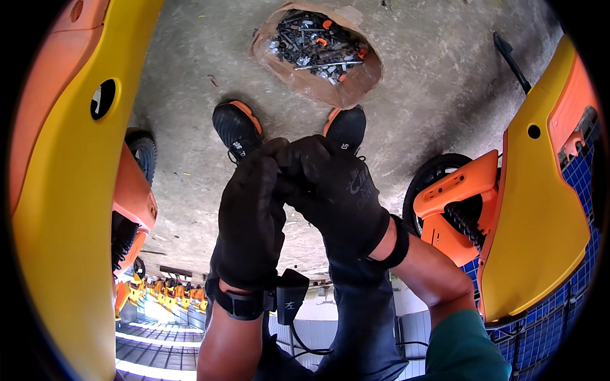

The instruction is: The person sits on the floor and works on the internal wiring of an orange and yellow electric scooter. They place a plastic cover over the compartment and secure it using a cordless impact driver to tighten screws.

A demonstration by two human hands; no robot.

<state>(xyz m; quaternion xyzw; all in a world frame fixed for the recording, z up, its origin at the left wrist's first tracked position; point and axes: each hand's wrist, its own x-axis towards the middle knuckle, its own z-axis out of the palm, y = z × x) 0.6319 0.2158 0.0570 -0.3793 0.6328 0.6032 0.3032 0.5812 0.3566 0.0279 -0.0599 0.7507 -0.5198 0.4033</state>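
Observation:
Both of my hands wear black work gloves and meet in front of my body, above my legs. My left hand (250, 209) is closed, with its fingertips pressed against those of my right hand (340, 190). The right fingers are curled inward too. Whatever the fingers pinch, if anything, is hidden by the dark gloves. A black strap with a small box (292, 297) and a cable sits at my left wrist; a black band (399, 244) circles the right one. Beyond my hands, an opened sack (346, 95) stands on the floor, filled with loose screws and small metal and orange parts.
Yellow and orange two-wheelers flank me: a yellow panel (70, 209) close on the left, another yellow panel (540, 209) with a black wheel (416, 190) on the right. Blue mesh (578, 286) borders the far right. My black shoes (235, 130) stand on concrete floor (438, 82).

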